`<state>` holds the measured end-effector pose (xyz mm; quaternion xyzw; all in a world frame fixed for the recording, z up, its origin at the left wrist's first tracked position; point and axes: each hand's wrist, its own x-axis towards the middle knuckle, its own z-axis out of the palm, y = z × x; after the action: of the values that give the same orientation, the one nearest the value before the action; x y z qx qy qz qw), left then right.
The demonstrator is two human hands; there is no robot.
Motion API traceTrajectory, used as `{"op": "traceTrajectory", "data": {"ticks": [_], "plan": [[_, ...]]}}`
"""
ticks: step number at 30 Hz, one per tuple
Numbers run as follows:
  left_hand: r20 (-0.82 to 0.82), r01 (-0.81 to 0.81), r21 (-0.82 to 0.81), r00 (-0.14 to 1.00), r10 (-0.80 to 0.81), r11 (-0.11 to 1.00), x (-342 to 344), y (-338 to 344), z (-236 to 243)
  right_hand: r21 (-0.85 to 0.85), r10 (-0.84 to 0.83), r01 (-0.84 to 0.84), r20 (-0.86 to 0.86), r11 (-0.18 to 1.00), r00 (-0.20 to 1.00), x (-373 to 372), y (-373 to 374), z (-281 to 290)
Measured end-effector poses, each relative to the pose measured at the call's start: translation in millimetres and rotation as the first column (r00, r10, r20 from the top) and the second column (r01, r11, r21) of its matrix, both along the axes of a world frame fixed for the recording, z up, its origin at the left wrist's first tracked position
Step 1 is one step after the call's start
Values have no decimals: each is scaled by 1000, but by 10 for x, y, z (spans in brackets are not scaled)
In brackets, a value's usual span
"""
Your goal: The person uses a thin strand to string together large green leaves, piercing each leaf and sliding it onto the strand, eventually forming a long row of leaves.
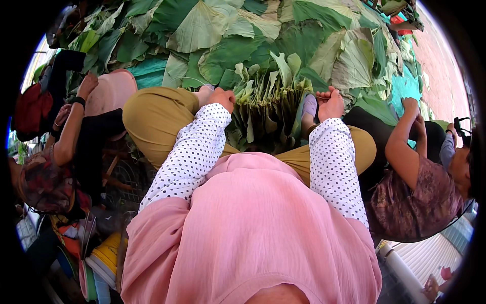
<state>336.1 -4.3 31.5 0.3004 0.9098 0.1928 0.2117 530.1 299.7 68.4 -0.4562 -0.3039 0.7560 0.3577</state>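
Between my knees hangs a dense row of folded green leaves (268, 109), packed side by side with their pale stem ends along the top. My left hand (223, 99) is closed at the left end of this row. A thin pale strand (194, 79) arcs out above it. At the right end my right hand (331, 103) pinches a thin strand that runs toward the leaves. Whether both strands are one piece, and how they pass through the leaves, I cannot tell.
Large flat leaves (243, 35) cover the ground ahead over a teal sheet (405, 88). A pink basin (114, 91) stands at the left, beside a seated person (50, 177). Another person (415, 197) sits close on the right. Yellow containers (107, 256) lie behind at the lower left.
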Motion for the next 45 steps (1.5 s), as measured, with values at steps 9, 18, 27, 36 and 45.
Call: {"op": "traceTrajectory", "data": {"ticks": [9,18,27,36,45], "plan": [[35,0,-230,999,8,973,105,126,207,-1,-7,7,38,1000,999,-18,-56,49],[13,-25,-252,999,29,967,201,190,222,1,-8,8,47,1000,999,14,-61,30],[141,-71,-210,985,102,975,173,168,305,6,-12,12,29,1000,999,47,-57,-10],[67,-158,-190,982,174,969,113,53,3,25,-33,32,30,999,999,-24,-175,108],[94,-17,-358,994,54,934,253,233,541,69,-7,6,19,998,1000,57,-266,165]]}}
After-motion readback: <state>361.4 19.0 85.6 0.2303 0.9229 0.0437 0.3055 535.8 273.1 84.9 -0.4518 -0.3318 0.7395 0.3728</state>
